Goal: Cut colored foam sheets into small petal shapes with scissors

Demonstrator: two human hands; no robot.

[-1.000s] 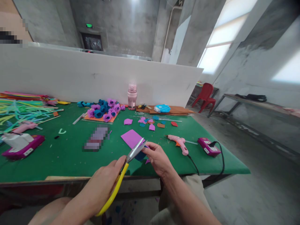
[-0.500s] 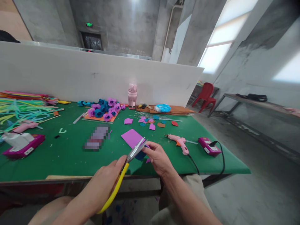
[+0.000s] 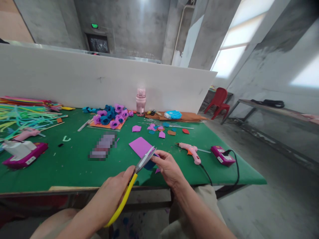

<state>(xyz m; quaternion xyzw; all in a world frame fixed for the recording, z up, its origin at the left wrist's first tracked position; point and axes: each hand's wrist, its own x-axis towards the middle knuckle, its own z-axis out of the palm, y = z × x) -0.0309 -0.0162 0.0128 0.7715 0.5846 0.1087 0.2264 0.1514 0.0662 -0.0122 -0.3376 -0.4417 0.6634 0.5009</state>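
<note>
My left hand (image 3: pixel 117 189) is closed around the yellow-handled scissors (image 3: pixel 122 204), whose blades point up and to the right. Between the thumb and fingers of my right hand (image 3: pixel 168 166) is a small dark blue piece of foam sheet (image 3: pixel 150 165), and the blade tips reach right beside those fingers. Most of the blue piece is hidden behind the blades and fingers. A purple sheet (image 3: pixel 140 146) lies flat on the green table just beyond the blades. Near my right wrist lies a small purple scrap (image 3: pixel 157 170).
Right of my hands are a pink glue gun (image 3: pixel 189 151) with a cord and a purple power strip (image 3: pixel 222 156). Farther back lie cut petals (image 3: pixel 161 134), purple and blue flowers (image 3: pixel 111 116) and a pink bottle (image 3: pixel 141 102). A pixelated flat object (image 3: pixel 102 146) lies left.
</note>
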